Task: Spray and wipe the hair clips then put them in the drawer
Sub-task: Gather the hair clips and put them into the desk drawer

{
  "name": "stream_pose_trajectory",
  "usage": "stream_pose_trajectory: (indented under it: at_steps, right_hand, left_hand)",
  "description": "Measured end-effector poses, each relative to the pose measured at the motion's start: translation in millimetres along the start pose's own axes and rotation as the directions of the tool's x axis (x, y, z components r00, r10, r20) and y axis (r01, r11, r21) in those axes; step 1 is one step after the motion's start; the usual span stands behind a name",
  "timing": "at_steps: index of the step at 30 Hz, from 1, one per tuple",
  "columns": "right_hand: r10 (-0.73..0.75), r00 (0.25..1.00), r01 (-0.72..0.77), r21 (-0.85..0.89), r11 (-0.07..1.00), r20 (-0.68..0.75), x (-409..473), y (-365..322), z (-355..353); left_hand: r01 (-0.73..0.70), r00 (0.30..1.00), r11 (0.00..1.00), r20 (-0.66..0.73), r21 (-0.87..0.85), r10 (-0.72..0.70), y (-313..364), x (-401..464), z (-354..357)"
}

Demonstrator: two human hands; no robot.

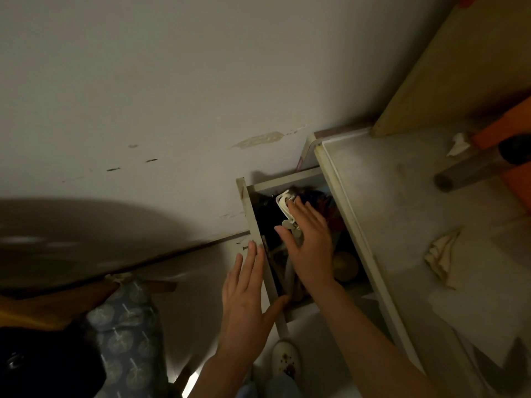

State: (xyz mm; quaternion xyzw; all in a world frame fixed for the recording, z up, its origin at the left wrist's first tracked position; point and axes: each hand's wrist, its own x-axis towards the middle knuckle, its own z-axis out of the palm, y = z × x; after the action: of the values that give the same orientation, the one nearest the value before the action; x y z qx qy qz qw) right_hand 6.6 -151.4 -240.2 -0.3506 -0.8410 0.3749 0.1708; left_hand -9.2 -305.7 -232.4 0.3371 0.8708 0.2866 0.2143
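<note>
The right hand (309, 239) reaches down into the open drawer (258, 234), palm down, fingers straight and close together, lying over a white hair clip (284, 205). The fingertips touch the clip's upper curved end, and a second pale piece of the clip shows just under the thumb. Whether the hand actually grips the clip cannot be told; the fingers look flat rather than curled. The clip sits inside the drawer, near its far end, on top of a dark jumble of things that are too dim to tell apart; some red and blue pieces show just to the right of the fingers, and a round yellowish thing (346, 265) lies to the right of the wrist.

The left hand (247, 294) is released, with fingers straight and spread a little, resting against the outer face of the drawer's front panel. Its thumb hooks over the panel's top edge toward the inside.

The drawer is pulled out from under a pale table top (402, 225). On that top lie two crumpled cloths or tissues (441, 255), one nearer and one by the far edge, well apart. A dark tube-like thing (471, 170) lies near the far one, beside something orange.

Below the hands a white slipper (286, 359) shows on the floor. To the left stands a blue patterned cushion (129, 334), and the wall behind is off-white with chipped paint
</note>
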Motion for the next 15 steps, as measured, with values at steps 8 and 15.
stream_pose_trajectory:
  at_steps: [8, 15]
  right_hand:
    - [0.025, 0.999, -0.025, 0.0, 1.0, 0.038, -9.8, -9.0, -17.9]
    - [0.036, 0.996, -0.02, -0.186, 0.982, 0.083, -17.1, -36.6, -60.4]
  left_hand:
    - [0.017, 1.0, 0.997, 0.01, 0.077, -0.018, 5.0, -0.4, -7.3]
    - [0.036, 0.999, 0.987, -0.014, 0.157, -0.034, 27.4, 4.1, -38.7]
